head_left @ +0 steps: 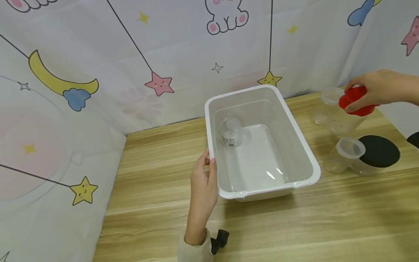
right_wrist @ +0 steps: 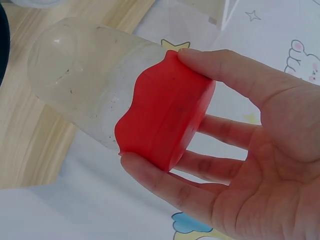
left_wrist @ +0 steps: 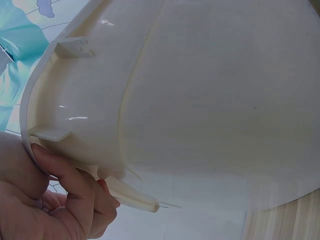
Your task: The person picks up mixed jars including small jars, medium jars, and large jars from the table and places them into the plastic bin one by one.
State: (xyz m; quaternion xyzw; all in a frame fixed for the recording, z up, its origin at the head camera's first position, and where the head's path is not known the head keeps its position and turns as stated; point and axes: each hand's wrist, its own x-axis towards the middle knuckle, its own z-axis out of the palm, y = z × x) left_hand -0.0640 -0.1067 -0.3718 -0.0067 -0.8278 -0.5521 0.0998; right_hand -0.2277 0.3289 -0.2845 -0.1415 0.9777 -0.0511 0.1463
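My left hand (head_left: pixel 203 182) grips the left rim of a white plastic basin (head_left: pixel 299 136). In the left wrist view, fingers (left_wrist: pixel 75 190) curl under that rim, against the basin's outer side. A small clear jar (head_left: pixel 231 133) with a barcode label is inside the basin, toward its back left. Over at the right, my right hand (head_left: pixel 381 89) holds a clear plastic jar (right_wrist: pixel 75 75) by its scalloped red lid (right_wrist: pixel 165 110). Thumb and fingers spread around the lid's edge, and the jar's body angles away from the palm. No contents show in this jar.
Beyond the basin's right side stand a clear jar with a translucent lid (head_left: pixel 332 95), a smaller clear jar (head_left: pixel 351 148) and a wide jar with a black lid (head_left: pixel 379 151). Everything is on a wood-grain table (head_left: pixel 157 174), backed by a printed cloth (head_left: pixel 183 43).
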